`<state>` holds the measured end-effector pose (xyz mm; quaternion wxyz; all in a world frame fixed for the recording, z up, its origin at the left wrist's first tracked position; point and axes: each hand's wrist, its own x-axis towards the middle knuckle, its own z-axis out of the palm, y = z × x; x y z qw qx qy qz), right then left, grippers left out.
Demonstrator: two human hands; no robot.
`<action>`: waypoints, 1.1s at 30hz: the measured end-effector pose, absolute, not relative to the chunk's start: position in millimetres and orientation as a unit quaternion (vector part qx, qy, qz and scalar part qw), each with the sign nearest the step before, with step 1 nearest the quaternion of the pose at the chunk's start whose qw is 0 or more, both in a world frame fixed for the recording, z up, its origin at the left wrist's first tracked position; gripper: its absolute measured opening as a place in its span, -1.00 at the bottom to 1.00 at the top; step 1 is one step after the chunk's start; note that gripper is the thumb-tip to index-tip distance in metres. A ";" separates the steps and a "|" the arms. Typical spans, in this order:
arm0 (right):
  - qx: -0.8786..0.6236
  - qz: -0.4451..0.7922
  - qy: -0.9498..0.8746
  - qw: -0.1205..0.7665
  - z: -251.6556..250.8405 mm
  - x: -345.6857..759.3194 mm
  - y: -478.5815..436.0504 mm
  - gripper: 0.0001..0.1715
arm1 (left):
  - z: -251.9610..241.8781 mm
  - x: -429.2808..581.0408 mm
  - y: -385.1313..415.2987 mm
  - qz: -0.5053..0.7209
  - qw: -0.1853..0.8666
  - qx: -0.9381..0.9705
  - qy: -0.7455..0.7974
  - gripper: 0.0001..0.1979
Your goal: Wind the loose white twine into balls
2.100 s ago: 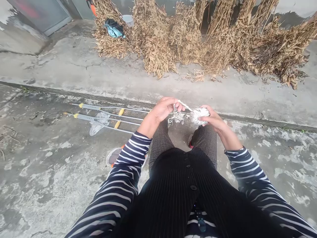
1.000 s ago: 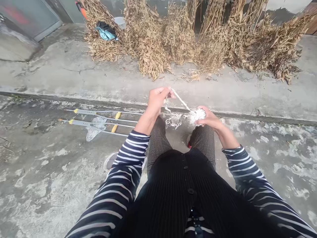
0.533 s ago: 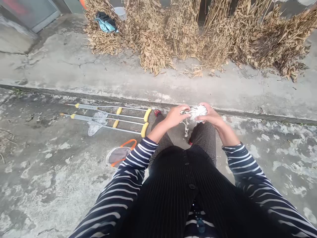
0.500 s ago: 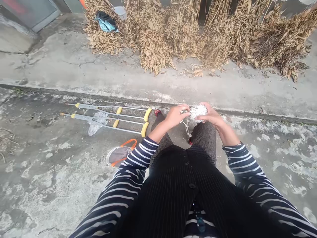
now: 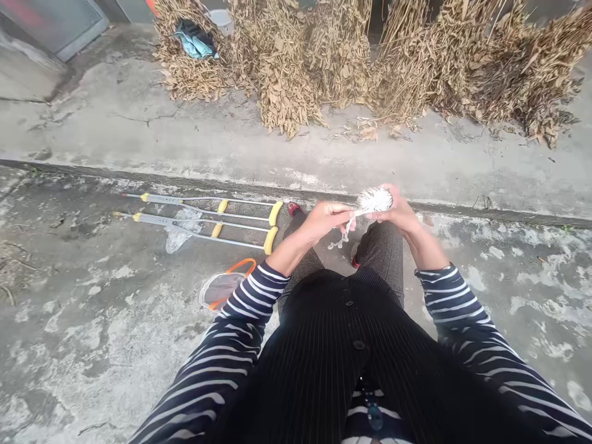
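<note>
My right hand is closed round a white ball of string, held above my knees. A loose strand of the string runs from the ball to my left hand, which pinches it; a short curly tail hangs below the fingers. The two hands are a little apart, the left one slightly lower. Both sleeves are dark with white stripes.
Two metal crutches with yellow grips lie on the concrete to my left. An orange-rimmed net bag lies by my left knee. Bundles of dry brown plants stand beyond a concrete step, with a bluish cloth on one.
My left hand pulled the strand up and out, came back to the ball, and now sits lower and slightly apart from it. The hanging tail has become shorter.
</note>
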<state>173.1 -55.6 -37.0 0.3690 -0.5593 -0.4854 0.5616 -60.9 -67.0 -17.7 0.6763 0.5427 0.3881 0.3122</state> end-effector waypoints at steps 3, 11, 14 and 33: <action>-0.549 0.585 -0.451 0.391 -31.5 174.9 -55.6 0.02 | -18.7 -64.0 -78.6 0.305 0.707 0.516 0.375 -0.73; -0.503 0.608 -0.378 0.484 -17.9 179.7 -54.9 -0.16 | -26.4 -75.5 -101.4 0.254 0.713 0.544 0.362 -0.67; -0.497 0.598 -0.372 0.507 -11.4 179.5 -52.9 -0.18 | -40.4 -81.6 -106.6 0.241 0.709 0.551 0.368 -0.69; -0.418 0.639 -0.514 0.391 28.5 142.8 -59.4 -0.13 | -85.9 -54.2 -27.5 0.422 0.501 0.597 0.463 -0.39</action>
